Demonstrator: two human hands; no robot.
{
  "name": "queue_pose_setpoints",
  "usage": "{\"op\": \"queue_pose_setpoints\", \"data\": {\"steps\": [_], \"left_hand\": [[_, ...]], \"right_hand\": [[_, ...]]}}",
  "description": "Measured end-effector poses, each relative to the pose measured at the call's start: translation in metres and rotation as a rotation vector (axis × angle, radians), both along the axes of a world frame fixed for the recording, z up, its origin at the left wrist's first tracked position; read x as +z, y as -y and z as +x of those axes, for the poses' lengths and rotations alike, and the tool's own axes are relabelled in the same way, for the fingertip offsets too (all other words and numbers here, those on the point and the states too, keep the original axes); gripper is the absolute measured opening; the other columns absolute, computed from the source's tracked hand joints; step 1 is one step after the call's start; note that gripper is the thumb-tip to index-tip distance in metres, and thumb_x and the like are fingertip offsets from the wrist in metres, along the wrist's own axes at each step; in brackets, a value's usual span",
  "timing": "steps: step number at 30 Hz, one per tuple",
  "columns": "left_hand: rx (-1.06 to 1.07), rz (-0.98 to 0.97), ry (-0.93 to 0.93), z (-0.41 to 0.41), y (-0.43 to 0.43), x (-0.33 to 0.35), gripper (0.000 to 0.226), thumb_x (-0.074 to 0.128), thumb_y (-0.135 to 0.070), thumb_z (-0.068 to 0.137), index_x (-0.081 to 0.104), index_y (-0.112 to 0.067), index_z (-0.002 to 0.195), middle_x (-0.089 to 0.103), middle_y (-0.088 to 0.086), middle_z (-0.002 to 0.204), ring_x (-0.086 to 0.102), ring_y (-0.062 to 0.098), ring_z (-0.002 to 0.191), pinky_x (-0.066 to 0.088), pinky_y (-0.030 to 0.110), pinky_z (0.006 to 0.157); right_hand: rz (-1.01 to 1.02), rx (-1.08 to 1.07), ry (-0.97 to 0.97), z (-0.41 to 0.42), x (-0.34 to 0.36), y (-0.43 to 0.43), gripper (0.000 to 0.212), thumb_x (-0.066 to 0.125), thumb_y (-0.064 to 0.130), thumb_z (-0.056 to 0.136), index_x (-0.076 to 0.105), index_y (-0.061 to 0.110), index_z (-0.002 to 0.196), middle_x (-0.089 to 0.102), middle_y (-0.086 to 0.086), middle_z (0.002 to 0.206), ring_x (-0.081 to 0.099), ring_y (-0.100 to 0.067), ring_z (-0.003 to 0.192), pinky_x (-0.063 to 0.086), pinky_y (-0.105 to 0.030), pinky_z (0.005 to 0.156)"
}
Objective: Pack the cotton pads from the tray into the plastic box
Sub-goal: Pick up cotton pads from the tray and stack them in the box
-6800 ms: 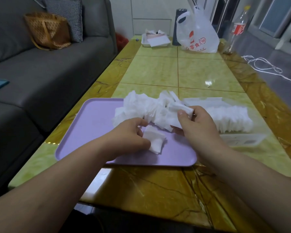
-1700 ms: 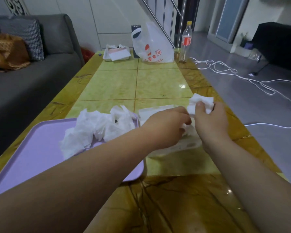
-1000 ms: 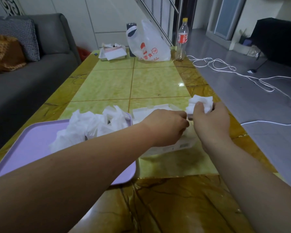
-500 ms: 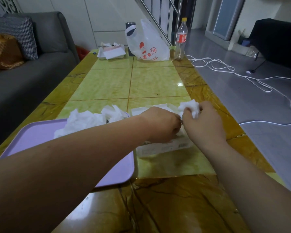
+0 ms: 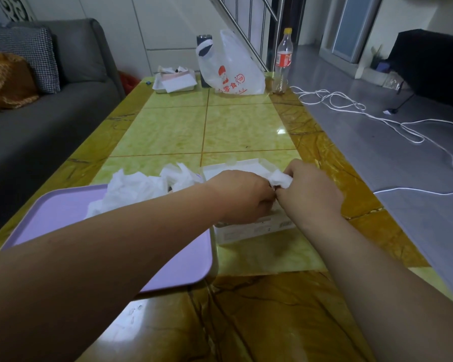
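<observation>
A lilac tray lies on the table's near left, with a loose heap of white cotton pads at its far right corner. Just right of it stands the clear plastic box, mostly covered by both my hands. My right hand is closed on a small bunch of cotton pads over the box. My left hand is curled over the box and touches the same bunch; whether it grips anything is hidden.
The green and amber table stretches away. At its far end stand a white plastic bag, a bottle, a dark cup and a small white tray. A grey sofa runs along the left; white cable lies on the floor to the right.
My right hand has brought the bunch of pads from the box's right end down and left to meet my left hand over the box. The tray's heap is unchanged.
</observation>
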State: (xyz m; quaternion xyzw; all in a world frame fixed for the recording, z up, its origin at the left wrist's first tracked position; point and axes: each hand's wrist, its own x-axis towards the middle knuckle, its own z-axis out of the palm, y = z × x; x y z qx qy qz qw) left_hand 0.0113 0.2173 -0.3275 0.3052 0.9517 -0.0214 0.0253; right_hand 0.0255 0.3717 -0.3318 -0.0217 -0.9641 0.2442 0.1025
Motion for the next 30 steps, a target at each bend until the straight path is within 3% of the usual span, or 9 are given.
{"op": "queue_pose_setpoints", "data": {"steps": [5,11,15,18,20,24,27,30], "left_hand": [[0.072,0.123,0.082,0.004,0.005,0.002,0.038,0.05,-0.03,0.097,0.059,-0.039,0.133,0.066,-0.011,0.127,0.062,0.018,0.11,0.055,0.041,0.089],[0.119,0.106,0.097,-0.002,-0.008,0.005,0.034,0.054,-0.034,0.096,0.061,-0.035,0.129,0.066,-0.01,0.119,0.065,0.018,0.102,0.052,0.033,0.075],[0.106,0.118,0.067,-0.002,-0.006,0.003,0.031,0.051,-0.029,0.098,0.063,-0.033,0.127,0.065,-0.008,0.117,0.065,0.021,0.101,0.057,0.041,0.08],[0.088,0.205,0.01,0.002,-0.002,-0.003,0.031,0.052,-0.023,0.099,0.065,-0.029,0.126,0.06,-0.006,0.122,0.064,0.023,0.1,0.056,0.046,0.082],[0.087,0.297,-0.036,0.006,0.001,-0.005,0.028,0.056,-0.021,0.097,0.067,-0.024,0.123,0.056,-0.002,0.122,0.064,0.025,0.095,0.055,0.047,0.079],[0.095,0.438,-0.104,0.014,0.016,-0.004,0.017,0.06,-0.016,0.095,0.07,-0.018,0.109,0.057,-0.001,0.117,0.061,0.02,0.085,0.055,0.046,0.077],[0.15,0.521,-0.166,0.025,0.035,-0.005,0.015,0.064,-0.014,0.093,0.072,-0.019,0.106,0.059,-0.004,0.112,0.064,0.019,0.087,0.055,0.042,0.076],[0.216,0.53,-0.171,0.041,0.052,-0.002,0.017,0.064,-0.019,0.094,0.072,-0.021,0.108,0.06,-0.006,0.107,0.059,0.015,0.085,0.053,0.037,0.077]], "right_hand": [[0.088,-0.056,0.085,-0.005,-0.004,0.001,0.019,0.067,0.028,0.089,0.065,0.024,0.107,0.042,-0.001,0.106,0.052,-0.027,0.081,0.036,-0.034,0.066],[0.131,0.008,0.162,-0.002,0.002,0.003,0.036,0.071,0.048,0.086,0.067,0.02,0.109,0.035,-0.001,0.111,0.05,-0.03,0.082,0.039,-0.034,0.067],[0.114,0.032,0.059,-0.004,0.002,0.004,0.014,0.068,0.03,0.087,0.068,0.018,0.095,0.052,-0.003,0.113,0.053,-0.029,0.082,0.038,-0.031,0.062],[0.095,0.007,0.004,-0.007,-0.002,0.003,0.008,0.068,0.016,0.085,0.075,0.017,0.089,0.071,-0.006,0.095,0.065,-0.032,0.079,0.047,-0.031,0.059],[0.092,0.004,0.037,-0.01,-0.006,0.006,0.008,0.07,0.018,0.087,0.078,0.021,0.085,0.073,-0.004,0.089,0.066,-0.029,0.079,0.051,-0.031,0.059],[0.042,0.011,0.074,-0.015,-0.011,0.007,0.009,0.07,0.034,0.093,0.079,0.032,0.091,0.074,0.003,0.098,0.067,-0.026,0.088,0.045,-0.028,0.062],[0.022,0.055,0.067,-0.01,-0.007,0.004,0.012,0.066,0.022,0.091,0.077,0.023,0.086,0.076,-0.002,0.102,0.067,-0.03,0.092,0.056,-0.034,0.069],[-0.023,0.055,-0.041,-0.001,0.006,0.003,0.025,0.063,0.011,0.087,0.078,0.019,0.106,0.068,-0.005,0.12,0.066,-0.032,0.106,0.054,-0.038,0.08]]}}
